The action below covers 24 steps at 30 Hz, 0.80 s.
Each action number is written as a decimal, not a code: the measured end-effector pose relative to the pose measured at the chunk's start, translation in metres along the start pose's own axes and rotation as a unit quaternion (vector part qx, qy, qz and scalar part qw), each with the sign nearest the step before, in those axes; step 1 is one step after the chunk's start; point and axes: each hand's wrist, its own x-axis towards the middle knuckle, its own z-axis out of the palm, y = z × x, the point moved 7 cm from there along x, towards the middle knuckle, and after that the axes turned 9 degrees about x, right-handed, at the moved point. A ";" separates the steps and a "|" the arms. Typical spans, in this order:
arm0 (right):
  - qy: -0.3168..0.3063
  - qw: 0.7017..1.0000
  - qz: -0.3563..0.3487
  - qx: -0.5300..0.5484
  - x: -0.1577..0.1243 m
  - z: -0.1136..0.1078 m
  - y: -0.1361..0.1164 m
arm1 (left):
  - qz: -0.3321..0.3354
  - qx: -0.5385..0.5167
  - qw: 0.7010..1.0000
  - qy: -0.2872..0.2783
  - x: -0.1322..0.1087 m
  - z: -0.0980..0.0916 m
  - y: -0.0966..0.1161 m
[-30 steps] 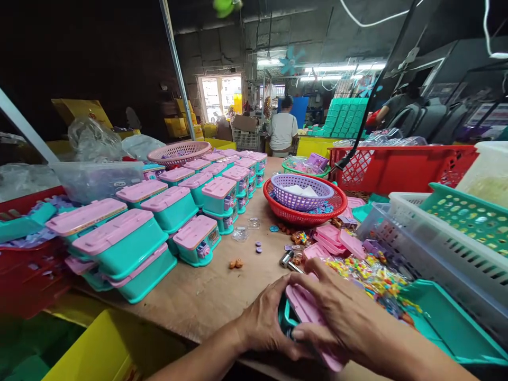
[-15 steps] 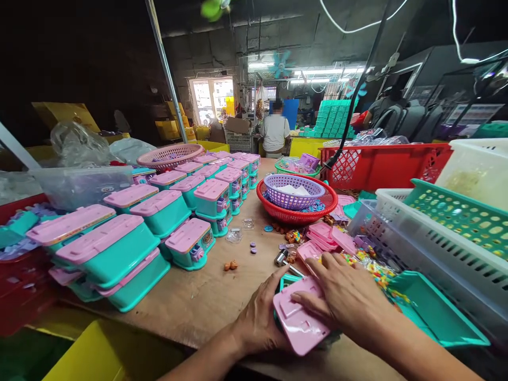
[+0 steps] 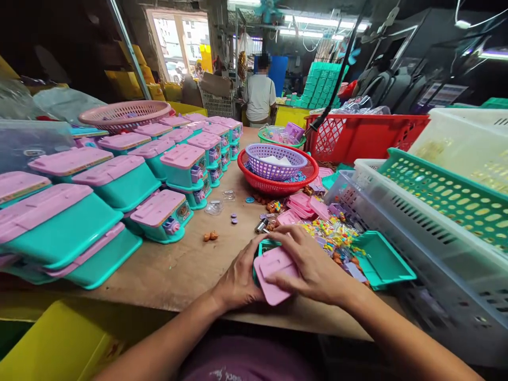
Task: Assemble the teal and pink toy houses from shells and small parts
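While the left hand [image 3: 240,274] clasps a teal plastic box [image 3: 266,245] and the right hand [image 3: 307,262] grips a smooth, round-cornered pink lid [image 3: 273,260], a brown tabletop [image 3: 170,280] stretches toward a bright window [image 3: 194,45].

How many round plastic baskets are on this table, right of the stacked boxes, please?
3: a purple basket inside a red basket, a green basket behind; others may be hidden.

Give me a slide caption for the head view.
Left hand around a teal box, right hand on a pink lid, lidded boxes stacked nearby.
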 end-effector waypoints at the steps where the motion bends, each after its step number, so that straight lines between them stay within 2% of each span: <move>1: 0.028 0.999 0.033 0.006 0.001 -0.002 0.006 | -0.004 -0.002 1.000 -0.002 0.000 0.000 0.000; 3: 0.064 0.996 0.058 0.007 0.002 -0.004 0.010 | -0.009 -0.008 1.000 -0.004 0.000 0.001 0.001; 4: 0.059 0.997 0.042 0.003 0.003 -0.004 0.007 | -0.010 -0.011 1.000 -0.003 0.000 0.000 0.001; 7: -0.019 0.998 -0.054 -0.001 0.000 0.001 -0.009 | -0.008 -0.014 1.000 0.006 0.001 -0.001 0.002; 9: -0.054 0.995 -0.079 0.005 -0.004 0.002 -0.013 | -0.008 -0.019 1.000 0.004 0.001 -0.001 0.001; 12: -0.033 0.998 -0.049 0.018 -0.008 -0.003 -0.006 | -0.020 -0.041 0.999 -0.006 0.001 0.000 0.000; 16: -0.012 1.000 -0.008 0.023 -0.006 -0.004 0.005 | -0.073 -0.018 0.997 -0.012 -0.001 0.001 -0.005; 24: -0.065 0.996 -0.059 -0.012 -0.001 0.003 -0.002 | -0.090 0.025 0.996 -0.013 -0.002 0.003 -0.007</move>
